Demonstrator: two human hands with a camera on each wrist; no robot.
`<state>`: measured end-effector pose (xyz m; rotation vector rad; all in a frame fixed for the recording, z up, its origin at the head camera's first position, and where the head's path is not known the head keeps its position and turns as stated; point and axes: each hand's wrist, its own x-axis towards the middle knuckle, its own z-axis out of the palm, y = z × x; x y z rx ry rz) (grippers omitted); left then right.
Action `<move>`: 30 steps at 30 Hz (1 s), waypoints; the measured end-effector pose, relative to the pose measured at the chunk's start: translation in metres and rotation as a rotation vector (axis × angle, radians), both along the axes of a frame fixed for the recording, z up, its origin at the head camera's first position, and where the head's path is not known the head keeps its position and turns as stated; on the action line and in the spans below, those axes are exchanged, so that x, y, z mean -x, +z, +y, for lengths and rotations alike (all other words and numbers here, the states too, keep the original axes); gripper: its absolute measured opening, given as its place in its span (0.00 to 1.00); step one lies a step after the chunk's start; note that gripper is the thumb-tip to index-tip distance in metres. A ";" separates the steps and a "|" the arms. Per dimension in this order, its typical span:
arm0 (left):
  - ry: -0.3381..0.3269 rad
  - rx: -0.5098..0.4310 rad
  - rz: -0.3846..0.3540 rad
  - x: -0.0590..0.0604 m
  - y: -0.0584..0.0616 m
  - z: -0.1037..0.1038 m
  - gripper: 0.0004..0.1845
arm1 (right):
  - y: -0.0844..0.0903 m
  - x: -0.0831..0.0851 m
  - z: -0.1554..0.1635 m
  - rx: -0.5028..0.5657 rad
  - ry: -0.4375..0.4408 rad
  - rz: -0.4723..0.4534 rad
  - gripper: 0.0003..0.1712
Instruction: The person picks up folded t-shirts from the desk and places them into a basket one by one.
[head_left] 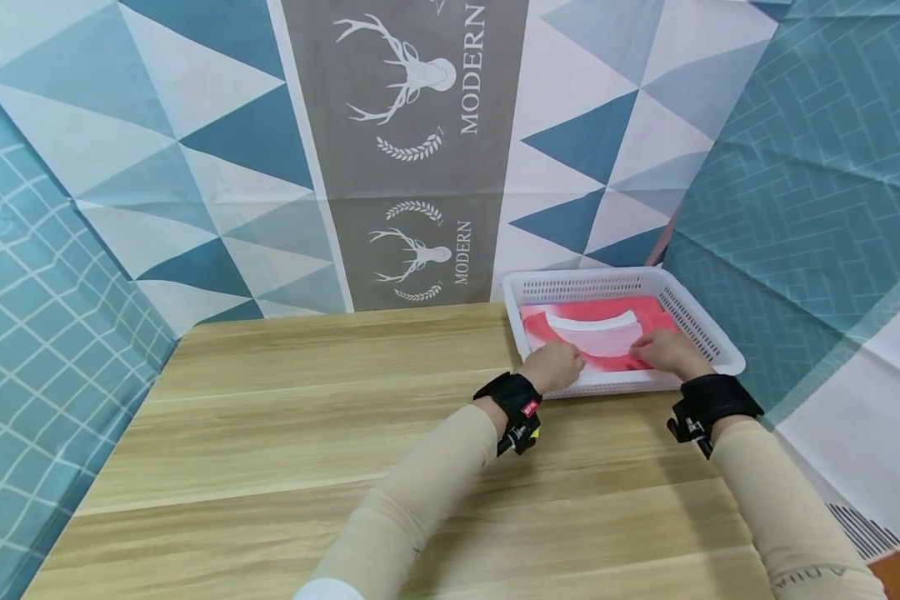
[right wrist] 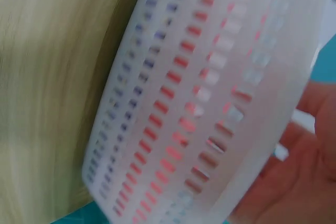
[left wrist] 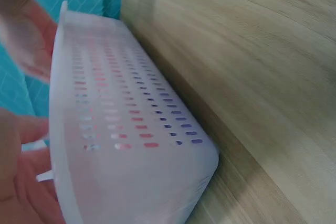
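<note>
Red garment (head_left: 600,337) in white basket (head_left: 708,333) visible from head only; left hand (head_left: 557,365), right hand (head_left: 663,350) on it, grip unclear.

"Where are our arms?"

"Both reach forward, side by side. They wear tan sleeves, and a black band sits on each wrist."

"What is our left hand (head_left: 557,365) doing?"

"It lies palm down out in front, with the fingers pointing ahead. We cannot tell if they pinch anything."

"And our right hand (head_left: 666,351)?"

"It lies palm down too, a bit to the right, with its fingers pointing left toward the other hand. The two hands are near each other but apart."
</note>
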<state>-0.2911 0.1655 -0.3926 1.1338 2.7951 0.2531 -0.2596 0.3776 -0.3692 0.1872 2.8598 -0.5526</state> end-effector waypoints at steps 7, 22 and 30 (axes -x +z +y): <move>0.124 0.099 -0.135 -0.020 0.006 -0.003 0.32 | -0.005 0.005 -0.027 -0.074 0.118 -0.110 0.28; 0.124 0.023 0.048 -0.015 -0.003 -0.016 0.27 | -0.009 0.010 -0.043 0.009 0.107 0.006 0.34; 0.091 -0.221 0.180 -0.044 0.002 -0.083 0.22 | -0.013 -0.039 -0.079 0.113 0.055 0.449 0.25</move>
